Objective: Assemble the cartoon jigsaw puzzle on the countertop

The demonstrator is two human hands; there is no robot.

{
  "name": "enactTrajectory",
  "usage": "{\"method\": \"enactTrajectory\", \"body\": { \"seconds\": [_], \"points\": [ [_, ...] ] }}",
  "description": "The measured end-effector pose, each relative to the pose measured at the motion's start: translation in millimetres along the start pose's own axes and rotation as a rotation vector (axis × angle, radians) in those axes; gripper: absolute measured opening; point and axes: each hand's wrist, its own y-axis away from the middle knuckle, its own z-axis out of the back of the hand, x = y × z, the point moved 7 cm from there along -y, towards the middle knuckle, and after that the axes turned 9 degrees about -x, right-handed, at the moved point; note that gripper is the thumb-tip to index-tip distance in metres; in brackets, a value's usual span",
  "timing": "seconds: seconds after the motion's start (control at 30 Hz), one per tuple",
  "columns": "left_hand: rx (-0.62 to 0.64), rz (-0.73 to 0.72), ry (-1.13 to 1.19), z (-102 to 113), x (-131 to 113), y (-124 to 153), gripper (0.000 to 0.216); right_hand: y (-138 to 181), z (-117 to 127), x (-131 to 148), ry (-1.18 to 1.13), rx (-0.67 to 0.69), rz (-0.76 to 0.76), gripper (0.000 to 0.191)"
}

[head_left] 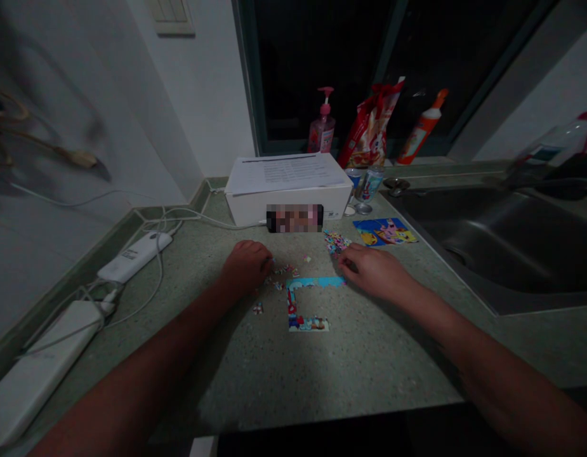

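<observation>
While your hands lie on the speckled green counter (369, 362), your left hand (247, 266) curls loosely beside scattered jigsaw pieces (283, 271), and your right hand (374, 273) rests with its fingers just below a heap of pieces (336, 242). Neither hand looks clenched, though it's impossible to tell whether either one holds a piece. Between them, a C-shaped run of joined puzzle pieces (297, 301) lies flat, open to the right. Beyond your right hand lies a colourful picture card (385, 231), beside the steel sink (493, 247). A blurred phone (294, 218) stands against a white box (288, 206).
</observation>
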Motion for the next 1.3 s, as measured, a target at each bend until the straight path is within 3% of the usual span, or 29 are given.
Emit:
{"method": "enactTrajectory", "body": {
  "seconds": [0.47, 0.73, 0.9, 1.3],
  "points": [
    [-0.093, 0.113, 0.173, -2.8, 21.6, 5.7, 0.014, 0.2, 3.1, -0.3, -0.013, 0.013, -0.009, 0.015],
    [-0.057, 0.143, 0.178, -13.0, 28.0, 5.1, 0.009, 0.4, 4.8, 2.4, -0.014, -0.002, 0.015, 0.016],
    [-0.085, 0.144, 0.190, -8.2, 25.2, 5.5, 0.012, -0.4, 3.1, 1.4, -0.008, 0.008, 0.008, 0.016],
    [-0.020, 0.181, 0.204, -7.9, 20.8, 6.0, 0.004, 0.3, -0.5, -0.1, 0.005, 0.023, -0.004, 0.014]
  ]
}}
